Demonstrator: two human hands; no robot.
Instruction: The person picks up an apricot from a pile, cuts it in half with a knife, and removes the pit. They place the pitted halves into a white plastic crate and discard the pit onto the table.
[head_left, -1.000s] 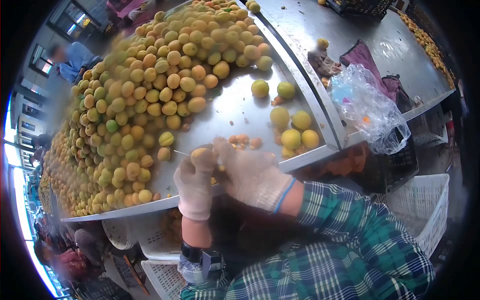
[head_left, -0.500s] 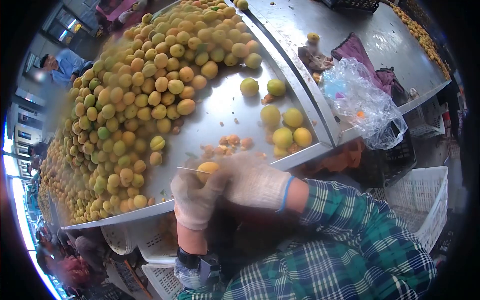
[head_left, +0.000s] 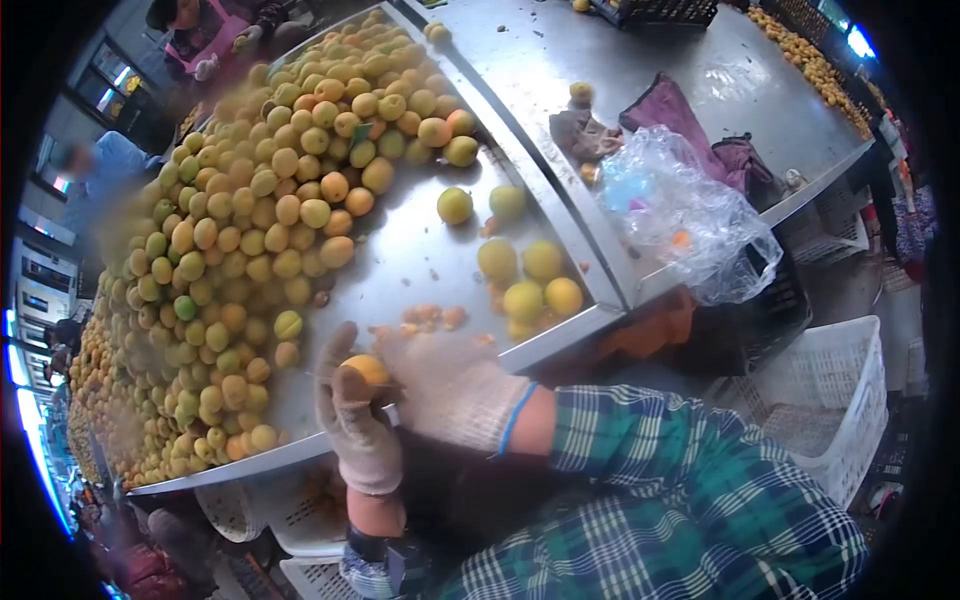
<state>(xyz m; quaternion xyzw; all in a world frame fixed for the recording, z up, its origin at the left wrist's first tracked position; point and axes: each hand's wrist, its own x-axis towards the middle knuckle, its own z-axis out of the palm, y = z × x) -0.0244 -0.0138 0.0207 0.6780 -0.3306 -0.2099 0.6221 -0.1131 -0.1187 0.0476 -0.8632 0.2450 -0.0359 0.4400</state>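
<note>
My gloved left hand (head_left: 358, 410) is closed around a yellow-orange fruit (head_left: 366, 371), its fingers bent about it over the table's front edge. Right beside the fruit is my gloved right hand (head_left: 455, 390), with a blue band at the wrist. Its fingers are bunched and blurred, and what they hold is too small to name. Behind my hands, small orange fruit pieces (head_left: 425, 318) lie on the metal table (head_left: 390, 265). Several larger yellow-green fruits (head_left: 497, 258) sit near the table's right corner. A big heap of fruits (head_left: 250, 220) covers the left side.
To the right, a clear plastic bag (head_left: 690, 225) and a purple cloth (head_left: 675, 115) lie on a second metal table (head_left: 560, 50). A white crate (head_left: 850, 400) stands below right. Another person (head_left: 205, 35) is at the heap's far side.
The view has shifted, so the tables appear further left. My left hand's fingers have lifted and spread somewhat around the fruit. The thin straight thing across the fruit no longer shows.
</note>
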